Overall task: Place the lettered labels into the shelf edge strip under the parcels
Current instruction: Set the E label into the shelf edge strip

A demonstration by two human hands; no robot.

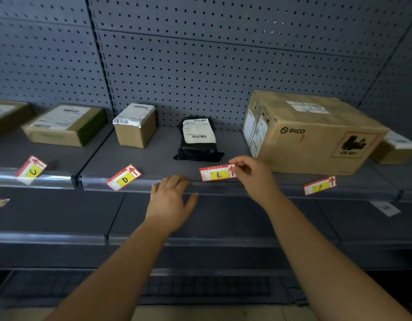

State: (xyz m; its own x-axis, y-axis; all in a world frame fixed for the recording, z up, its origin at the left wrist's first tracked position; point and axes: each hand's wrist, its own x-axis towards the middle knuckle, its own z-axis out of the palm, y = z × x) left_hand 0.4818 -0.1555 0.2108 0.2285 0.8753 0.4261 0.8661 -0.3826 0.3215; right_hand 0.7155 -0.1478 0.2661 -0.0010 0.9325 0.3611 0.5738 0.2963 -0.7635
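While the right hand [251, 179] pinches the E label [216, 173] by its right end, long axis parallel to the shelf edge strip [258, 189] just below, the left hand [170, 200] rests straight-fingered on that strip beside the free end

- This is a parcel storeroom or pick-up point, fitted out with shop-style shelving.
- A grey pegboard wall [223, 54] with rows of holes fills the upper half of the frame, split by a slotted upright at upper left.
- A grey metal upper shelf [154, 156] runs across the middle, fronted by a clear edge strip [38, 179]; a lower shelf [223, 218] sits beneath.
- Parcels stand spaced in a row, each with a printed barcode shipping slip: a flat box [63, 126], a small box [135, 128], a black bag [198, 140] and a large box [311, 133].
- Red-and-yellow tags with arrows lie at the shelf's front: label C [31, 170], label D [124, 178], label E [217, 173], label F [319, 186].
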